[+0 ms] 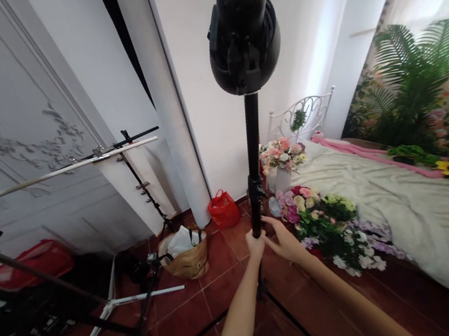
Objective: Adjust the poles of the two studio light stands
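Note:
A black light stand [252,134] rises upright before me, with a rounded black lamp head [244,33] at its top. My left hand [256,246] is wrapped round the pole below its black locking collar [256,187]. Just to the right, my right hand [283,240] holds the same pole from its right side, thumb low beside the left hand and forefinger above; its other fingers are partly hidden. Below the hands, the stand's legs [290,317] spread over the floor.
Artificial flowers [323,220] lie close on the right beside a cloth-covered bed [412,211]. A red bag [223,209] and a woven basket [186,263] sit ahead to the left. Other stands with splayed legs [109,305] and a white crossbar [53,172] occupy the left.

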Tool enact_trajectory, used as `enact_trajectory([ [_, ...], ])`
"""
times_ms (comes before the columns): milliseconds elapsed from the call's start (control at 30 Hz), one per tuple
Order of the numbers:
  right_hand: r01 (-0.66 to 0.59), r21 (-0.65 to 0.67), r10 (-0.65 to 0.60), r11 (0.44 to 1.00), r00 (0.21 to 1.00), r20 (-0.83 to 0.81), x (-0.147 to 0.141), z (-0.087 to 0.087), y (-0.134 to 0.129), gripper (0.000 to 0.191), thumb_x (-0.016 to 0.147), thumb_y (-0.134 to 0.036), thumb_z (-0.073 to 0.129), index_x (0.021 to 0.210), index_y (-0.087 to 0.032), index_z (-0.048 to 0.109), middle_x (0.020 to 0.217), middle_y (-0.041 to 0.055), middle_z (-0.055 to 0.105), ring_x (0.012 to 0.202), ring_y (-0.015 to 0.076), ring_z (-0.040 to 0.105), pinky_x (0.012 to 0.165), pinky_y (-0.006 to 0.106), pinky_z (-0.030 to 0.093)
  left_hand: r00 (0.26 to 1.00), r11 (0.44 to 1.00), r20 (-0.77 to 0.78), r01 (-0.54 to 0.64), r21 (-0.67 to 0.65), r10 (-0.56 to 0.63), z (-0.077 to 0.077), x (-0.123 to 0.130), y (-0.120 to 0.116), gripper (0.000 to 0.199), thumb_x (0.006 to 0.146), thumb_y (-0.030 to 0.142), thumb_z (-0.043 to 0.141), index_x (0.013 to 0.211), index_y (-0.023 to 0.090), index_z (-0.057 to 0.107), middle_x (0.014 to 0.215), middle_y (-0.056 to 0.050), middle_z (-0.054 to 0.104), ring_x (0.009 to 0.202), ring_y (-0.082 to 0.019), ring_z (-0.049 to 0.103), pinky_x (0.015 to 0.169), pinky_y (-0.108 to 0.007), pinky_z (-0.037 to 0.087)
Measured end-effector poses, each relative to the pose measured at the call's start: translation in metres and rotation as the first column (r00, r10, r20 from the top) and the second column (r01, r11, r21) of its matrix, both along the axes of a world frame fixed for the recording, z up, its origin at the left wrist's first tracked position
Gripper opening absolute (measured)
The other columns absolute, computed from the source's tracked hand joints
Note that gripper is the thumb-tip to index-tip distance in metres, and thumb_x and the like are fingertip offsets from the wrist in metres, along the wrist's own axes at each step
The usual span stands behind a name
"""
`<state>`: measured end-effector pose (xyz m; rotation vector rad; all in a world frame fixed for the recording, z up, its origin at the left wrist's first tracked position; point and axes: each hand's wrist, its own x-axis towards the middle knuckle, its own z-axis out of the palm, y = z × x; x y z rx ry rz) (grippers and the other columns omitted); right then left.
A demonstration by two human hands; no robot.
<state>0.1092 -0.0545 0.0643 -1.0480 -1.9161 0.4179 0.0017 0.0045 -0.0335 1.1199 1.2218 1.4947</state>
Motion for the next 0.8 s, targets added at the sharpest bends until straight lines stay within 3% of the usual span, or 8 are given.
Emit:
enact_trajectory([
  [100,-0.010,-0.031,0.013,0.999,0.995,0.099,0.010,-0.050,-0.014,0.047,0.088,-0.030,0.041,0.134,-0.021,0.035,0.136,0.0107,0.043,0.127,0.0227,0.039,0.106,0.046,0.033,1.000,1.000,-0.028,-0.012,-0.010,0.012,0.001,0.000,-0.001,0.014,0.061,0.026,0.062,0.057,0.012,0.058,0.055,-0.001,0.055,0.052,-0.010,0.048,0.050,-0.020,0.039],
  [167,0.011,-0.072,-0.002,0.997,0.994,0.112,0.012,-0.074,-0.019,0.049,0.089,-0.030,0.038,0.137,-0.022,0.031,0.138,0.0097,0.041,0.128,0.0222,0.038,0.107,0.046,0.032,0.998,0.999,-0.064,-0.031,-0.022,0.029,0.002,0.000,-0.002,0.015,0.061,0.025,0.062,0.055,0.013,0.056,0.054,0.000,0.054,0.052,-0.010,0.048,0.050,-0.020,0.038],
  [300,0.063,-0.230,-0.051,0.971,0.997,0.057,0.010,-0.104,-0.016,0.046,0.090,-0.034,0.035,0.133,-0.021,0.038,0.131,0.0113,0.049,0.122,0.0236,0.045,0.105,0.045,0.035,0.995,0.999,-0.097,-0.037,-0.037,0.033,0.003,0.000,-0.003,0.014,0.063,0.025,0.061,0.057,0.013,0.057,0.054,0.001,0.053,0.052,-0.010,0.048,0.050,-0.020,0.038],
  [433,-0.024,-0.386,0.040,0.922,0.999,0.034,0.005,-0.126,-0.012,0.038,0.089,-0.038,0.035,0.119,-0.019,0.050,0.116,0.0121,0.059,0.112,0.0254,0.054,0.100,0.045,0.039,0.993,0.998,-0.114,-0.017,-0.061,0.010,0.002,0.000,-0.004,0.014,0.063,0.025,0.060,0.056,0.014,0.055,0.052,0.001,0.051,0.051,-0.010,0.048,0.049,-0.019,0.037],
  [500,-0.028,-0.362,0.036,0.932,0.999,0.017,0.002,-0.134,-0.012,0.040,0.087,-0.040,0.040,0.120,-0.018,0.049,0.121,0.0133,0.056,0.117,0.0261,0.050,0.102,0.045,0.036,0.993,0.997,-0.115,-0.018,-0.071,0.010,0.002,0.000,-0.005,0.012,0.063,0.024,0.059,0.057,0.014,0.056,0.052,0.001,0.052,0.051,-0.010,0.048,0.049,-0.019,0.037],
  [600,0.051,-0.286,-0.088,0.957,0.989,-0.119,-0.003,-0.138,-0.008,0.052,0.086,-0.041,0.042,0.131,-0.018,0.037,0.133,0.0145,0.044,0.124,0.0256,0.042,0.104,0.046,0.034,0.993,0.998,-0.121,-0.024,-0.064,0.016,0.005,-0.001,-0.006,0.011,0.063,0.023,0.059,0.059,0.013,0.058,0.054,0.001,0.054,0.052,-0.010,0.049,0.051,-0.020,0.038],
  [700,0.105,-0.249,-0.168,0.963,0.955,-0.245,-0.009,-0.130,0.001,0.053,0.087,-0.041,0.039,0.136,-0.020,0.031,0.136,0.0132,0.041,0.126,0.0239,0.041,0.103,0.047,0.035,0.992,0.999,-0.124,-0.016,-0.030,0.013,0.008,-0.001,-0.007,0.012,0.063,0.023,0.059,0.058,0.013,0.057,0.055,0.000,0.055,0.053,-0.010,0.050,0.052,-0.020,0.038],
  [800,0.084,-0.242,-0.145,0.967,0.958,-0.247,-0.013,-0.122,0.012,0.049,0.088,-0.040,0.036,0.133,-0.020,0.036,0.135,0.0124,0.041,0.127,0.0218,0.038,0.106,0.045,0.031,0.994,1.000,-0.112,-0.017,-0.001,0.017,0.011,0.000,-0.008,0.012,0.063,0.023,0.059,0.057,0.013,0.056,0.055,0.000,0.054,0.053,-0.010,0.048,0.051,-0.020,0.037],
])
